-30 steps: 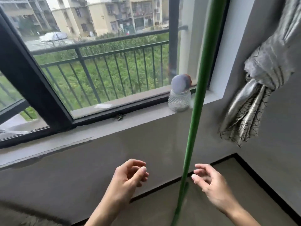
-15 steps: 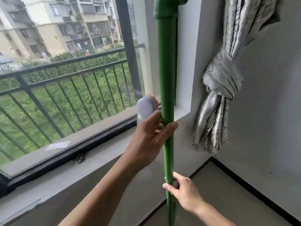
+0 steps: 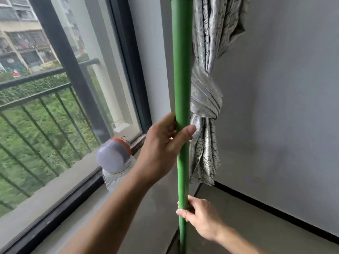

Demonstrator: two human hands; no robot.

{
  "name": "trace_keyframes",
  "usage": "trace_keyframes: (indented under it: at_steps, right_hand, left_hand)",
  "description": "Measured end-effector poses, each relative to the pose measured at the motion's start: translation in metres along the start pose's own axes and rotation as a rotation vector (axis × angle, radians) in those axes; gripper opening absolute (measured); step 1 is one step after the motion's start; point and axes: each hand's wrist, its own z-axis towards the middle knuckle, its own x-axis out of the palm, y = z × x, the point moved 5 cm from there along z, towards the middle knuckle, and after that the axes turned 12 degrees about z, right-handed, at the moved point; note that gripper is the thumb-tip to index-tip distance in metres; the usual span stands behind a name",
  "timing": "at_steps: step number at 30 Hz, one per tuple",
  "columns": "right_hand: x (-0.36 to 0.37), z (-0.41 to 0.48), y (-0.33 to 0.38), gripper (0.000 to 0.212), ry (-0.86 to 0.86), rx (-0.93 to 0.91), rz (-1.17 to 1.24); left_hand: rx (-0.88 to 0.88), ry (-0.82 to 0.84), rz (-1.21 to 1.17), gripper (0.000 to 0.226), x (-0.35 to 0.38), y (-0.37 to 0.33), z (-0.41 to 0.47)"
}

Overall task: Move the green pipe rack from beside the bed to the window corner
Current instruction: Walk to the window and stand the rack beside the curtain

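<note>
Green pipe rack [image 3: 181, 85] beside curtain [image 3: 205, 107]

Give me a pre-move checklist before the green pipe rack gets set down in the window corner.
1. Left hand closed around the upright of the green pipe rack: ok.
2. Right hand gripping the same upright lower down: ok.
3. Upright close to vertical: ok.
4. Clearance from the tied curtain: not ok; it hangs right behind the pipe, and contact cannot be told.
5. Clearance from the plastic bottle on the window sill: ok; it stands left of the pipe, behind the left forearm.
6. Rack foot and the floor spot under it: cannot tell, out of view.
</note>
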Motion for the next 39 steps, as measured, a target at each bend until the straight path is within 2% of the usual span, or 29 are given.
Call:
trace_keyframes:
  at_steps: [4, 7, 12, 14, 18, 26, 30, 34, 39]
  right_hand:
    - [-0.013, 0.022, -0.004, 0.044, -0.073, 0.062, -0.009]
    - [-0.027, 0.037, -0.006, 0.039, -0.159, 0.095, 0.018]
    - [-0.055, 0.065, -0.020, 0.056, -0.299, 0.146, 0.053]
    - [-0.068, 0.078, -0.027, 0.051, -0.327, 0.185, 0.034]
    - [-0.094, 0.104, -0.037, 0.035, -0.331, 0.229, -0.005]
    - [-0.161, 0.170, -0.068, 0.030, -0.296, 0.198, -0.013]
    - [-0.198, 0.211, -0.084, 0.015, -0.260, 0.154, -0.028]
    - [-0.227, 0.245, -0.097, 0.030, -0.247, 0.142, -0.044]
    - [-0.255, 0.288, -0.106, 0.034, -0.225, 0.119, -0.010]
  left_hand:
    - [0.075, 0.084, -0.007, 0.053, 0.013, 0.013, 0.043]
    - [0.142, 0.111, -0.018, 0.046, 0.023, 0.017, 0.074]
    - [0.201, 0.127, -0.008, 0.045, 0.052, 0.022, 0.114]
    - [0.189, 0.132, -0.003, 0.047, 0.067, 0.028, 0.130]
    - [0.160, 0.142, 0.017, 0.046, 0.096, 0.037, 0.163]
    - [0.110, 0.120, 0.101, 0.031, 0.148, 0.045, 0.231]
    - [0.050, 0.103, 0.137, 0.026, 0.180, 0.053, 0.270]
    - [-0.006, 0.114, 0.155, 0.023, 0.205, 0.061, 0.304]
    - [-0.042, 0.106, 0.233, 0.022, 0.226, 0.060, 0.343]
